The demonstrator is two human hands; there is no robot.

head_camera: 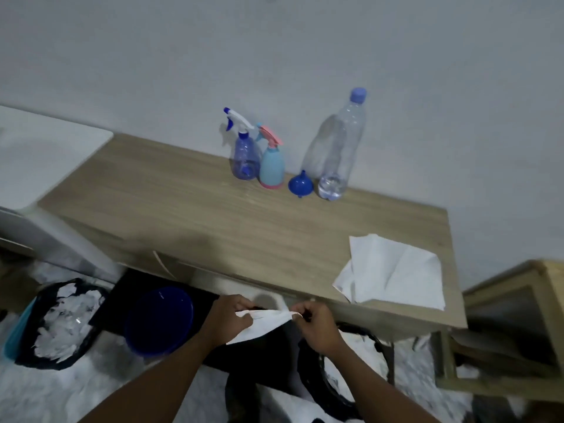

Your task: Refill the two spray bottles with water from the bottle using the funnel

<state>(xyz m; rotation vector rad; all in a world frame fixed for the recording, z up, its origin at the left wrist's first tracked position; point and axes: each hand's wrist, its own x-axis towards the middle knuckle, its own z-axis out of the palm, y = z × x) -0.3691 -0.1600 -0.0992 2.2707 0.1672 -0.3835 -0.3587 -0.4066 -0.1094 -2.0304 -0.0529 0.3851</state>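
Note:
Two spray bottles stand capped at the back of the wooden table (189, 206): a clear blue spray bottle (244, 157) with a white trigger, and a light blue spray bottle (271, 166) with a pink trigger beside it. To their right a blue funnel (300, 184) rests upside down. Next to it stands a tall clear water bottle (338, 154) with a blue cap and a little water at the bottom. Below the table's front edge, my left hand (227, 315) and my right hand (317, 326) each pinch one end of a white tissue (262, 323) stretched between them.
A stack of white paper towels (393, 273) lies at the table's right front corner. On the floor are a bin with a black bag full of white scraps (64, 325), a blue bucket (158, 322), another black-lined bin (341, 370) under my hands, and a wooden shelf (512, 315) at the right.

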